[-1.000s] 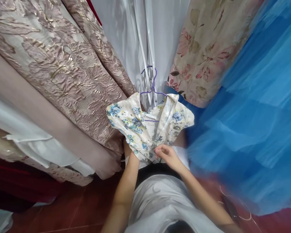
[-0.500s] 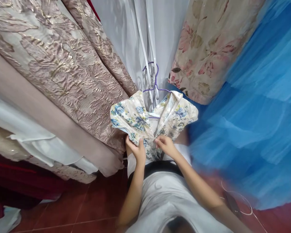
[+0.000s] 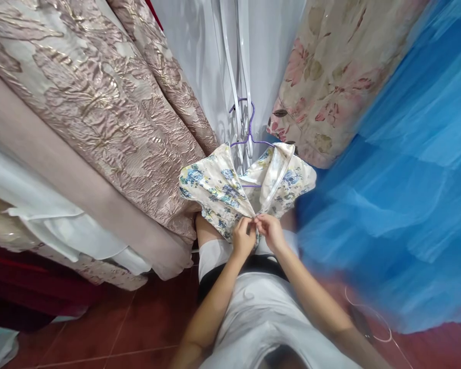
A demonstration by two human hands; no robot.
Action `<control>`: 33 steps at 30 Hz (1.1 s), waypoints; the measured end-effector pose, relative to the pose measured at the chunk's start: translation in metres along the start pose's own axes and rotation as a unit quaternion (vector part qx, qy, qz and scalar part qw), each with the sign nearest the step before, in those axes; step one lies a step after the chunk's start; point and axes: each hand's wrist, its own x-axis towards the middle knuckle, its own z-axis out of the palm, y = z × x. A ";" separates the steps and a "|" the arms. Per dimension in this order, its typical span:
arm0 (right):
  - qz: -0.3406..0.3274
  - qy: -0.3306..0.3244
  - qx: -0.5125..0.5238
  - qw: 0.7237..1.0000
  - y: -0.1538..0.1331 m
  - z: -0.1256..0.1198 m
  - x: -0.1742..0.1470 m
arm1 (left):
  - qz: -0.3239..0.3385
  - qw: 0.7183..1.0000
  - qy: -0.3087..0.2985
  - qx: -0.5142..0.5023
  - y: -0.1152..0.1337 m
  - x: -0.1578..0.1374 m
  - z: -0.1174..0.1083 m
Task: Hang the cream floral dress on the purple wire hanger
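Observation:
A cream dress with blue flowers (image 3: pixel 218 187) hangs on a purple hanger (image 3: pixel 250 125), its front opening spread in a V. My left hand (image 3: pixel 244 237) is closed, fingers pinching the cloth beside the lower end of that opening. Right next to it, my right hand (image 3: pixel 269 230) pinches at the point where the two edges meet. Whatever small fastening may lie between the fingertips is too small to make out. The right edge of the opening is folded outward, showing its pale inner side. The lower part of the dress is hidden behind my hands.
Rose-gold brocade cloth (image 3: pixel 111 113) hangs on the left, with other pale garments beyond it. White fabric with long straps (image 3: pixel 230 56) hangs behind the hanger. At right are a pink-flowered garment (image 3: pixel 330 97) and blue tulle (image 3: pixel 384 210). A white cable (image 3: pixel 388 328) lies on the red tiled floor (image 3: pixel 146 328).
My left hand has moved from the dress's left side to the middle, beside my right hand. My right hand has shifted slightly right, still pinching at the opening.

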 end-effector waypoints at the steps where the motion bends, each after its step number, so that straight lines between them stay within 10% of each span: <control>1: 0.016 -0.006 0.019 1.000 -0.009 0.000 0.004 | -0.003 1.000 -0.007 0.001 -0.001 -0.003 0.000; 10: -0.057 -0.092 0.024 0.994 -0.114 0.057 0.059 | -0.055 0.995 -0.087 0.005 0.006 -0.013 -0.001; 19: -0.068 -0.103 0.037 0.992 -0.145 0.065 0.063 | -0.036 0.990 -0.139 -0.008 0.003 -0.019 -0.009; 26: -0.124 -0.058 0.000 0.991 -0.133 0.062 0.049 | 0.147 0.985 0.085 -0.032 0.060 0.124 -0.077; 33: -0.159 -0.044 -0.010 0.986 -0.125 0.065 0.061 | 0.242 0.957 -0.088 0.135 0.080 0.226 -0.099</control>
